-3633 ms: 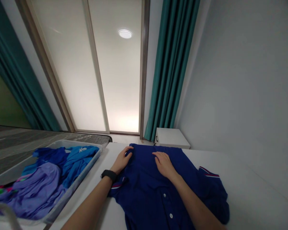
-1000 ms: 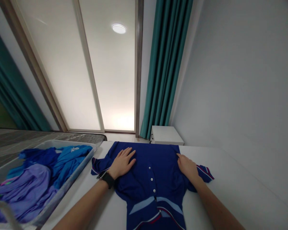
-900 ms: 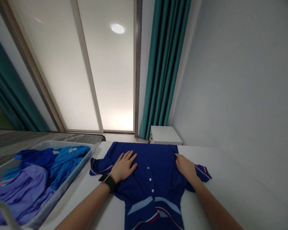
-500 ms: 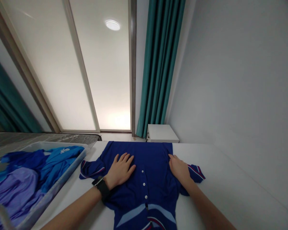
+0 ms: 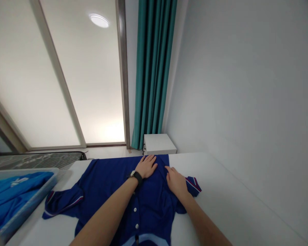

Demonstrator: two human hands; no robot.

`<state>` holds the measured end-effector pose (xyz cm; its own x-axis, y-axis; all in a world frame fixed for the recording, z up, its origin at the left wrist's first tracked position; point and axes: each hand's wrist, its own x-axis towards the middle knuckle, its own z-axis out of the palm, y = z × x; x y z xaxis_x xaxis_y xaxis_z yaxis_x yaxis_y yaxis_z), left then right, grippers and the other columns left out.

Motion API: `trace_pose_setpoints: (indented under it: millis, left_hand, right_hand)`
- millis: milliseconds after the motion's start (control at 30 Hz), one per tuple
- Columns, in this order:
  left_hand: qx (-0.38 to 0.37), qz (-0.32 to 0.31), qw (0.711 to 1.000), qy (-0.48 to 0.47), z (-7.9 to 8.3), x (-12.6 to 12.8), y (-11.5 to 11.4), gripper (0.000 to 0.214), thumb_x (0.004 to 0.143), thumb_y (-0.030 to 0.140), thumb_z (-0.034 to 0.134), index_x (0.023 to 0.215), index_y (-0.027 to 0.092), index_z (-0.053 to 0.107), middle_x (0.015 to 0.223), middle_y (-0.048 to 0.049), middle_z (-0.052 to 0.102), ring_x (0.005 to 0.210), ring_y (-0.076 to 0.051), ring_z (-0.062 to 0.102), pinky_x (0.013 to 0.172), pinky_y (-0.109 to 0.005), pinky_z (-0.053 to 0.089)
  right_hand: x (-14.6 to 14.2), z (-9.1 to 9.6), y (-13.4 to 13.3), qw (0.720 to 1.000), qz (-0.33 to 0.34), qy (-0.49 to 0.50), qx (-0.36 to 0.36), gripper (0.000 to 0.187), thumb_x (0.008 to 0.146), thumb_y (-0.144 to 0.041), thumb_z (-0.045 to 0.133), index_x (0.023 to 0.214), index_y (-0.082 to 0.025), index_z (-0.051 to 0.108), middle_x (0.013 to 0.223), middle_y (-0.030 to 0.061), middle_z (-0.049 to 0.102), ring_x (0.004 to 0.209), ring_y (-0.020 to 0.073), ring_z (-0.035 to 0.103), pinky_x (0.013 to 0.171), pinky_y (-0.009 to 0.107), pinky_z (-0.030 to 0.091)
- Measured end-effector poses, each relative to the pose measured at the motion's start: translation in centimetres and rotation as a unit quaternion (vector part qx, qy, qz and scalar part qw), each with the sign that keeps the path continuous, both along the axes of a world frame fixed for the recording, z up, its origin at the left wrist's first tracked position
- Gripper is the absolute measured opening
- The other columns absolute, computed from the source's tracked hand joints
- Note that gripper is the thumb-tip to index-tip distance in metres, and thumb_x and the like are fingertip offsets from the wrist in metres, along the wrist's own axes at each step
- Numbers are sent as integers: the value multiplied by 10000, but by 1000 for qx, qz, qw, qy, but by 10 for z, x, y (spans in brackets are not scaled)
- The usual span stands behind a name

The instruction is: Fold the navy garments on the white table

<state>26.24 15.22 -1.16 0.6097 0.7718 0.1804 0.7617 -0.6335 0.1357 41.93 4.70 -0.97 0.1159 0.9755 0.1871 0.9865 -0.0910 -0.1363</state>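
A dark blue polo shirt (image 5: 105,184) with white buttons and striped sleeve cuffs lies spread on the white table (image 5: 220,191). My left hand (image 5: 147,166), with a black watch on the wrist, rests flat and open on the shirt near its far right hem. My right hand (image 5: 176,180) lies flat and open on the shirt beside it, close to the right sleeve (image 5: 192,184). The left sleeve (image 5: 61,202) spreads out toward the tray.
A grey plastic tray (image 5: 28,205) with light blue clothes (image 5: 7,198) stands at the left. A small white cabinet (image 5: 159,144) and teal curtain (image 5: 151,71) are beyond the table. A white wall runs along the right. A striped mattress (image 5: 36,160) lies at the left rear.
My left hand has slid across the shirt to the right, ending beside my right hand. The view has turned right, so the tray shifted toward the left edge.
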Motion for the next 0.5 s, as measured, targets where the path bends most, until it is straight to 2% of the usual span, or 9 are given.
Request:
trace_pose_setpoints:
  millis: [167,367,500]
  left_hand:
    - [-3,57,998,2,-12,-19,13,550,977,452,258,1438,187,402,1512,-67,391,1411,-214,314,1165,-430,222]
    - [1,126,992,5,-13,-51,21,574,971,420,274,1427,96,407,1489,-145,408,1401,-260,332,1153,-477,224]
    - [16,83,996,5,-11,-56,11,514,976,416,292,1428,207,419,1511,-65,393,1416,-200,306,1166,-427,216]
  right_hand:
    - [7,4,0,1000,-17,10,20,374,956,-235,389,1304,-245,526,1032,66,701,923,201,651,811,290,416]
    - [2,5,-5,998,15,-51,26,418,952,-247,408,1361,-199,480,1004,111,702,980,235,615,874,341,354]
    - [-6,8,-7,998,36,-47,-5,363,964,-286,381,1253,-174,571,962,126,713,937,236,637,901,360,330]
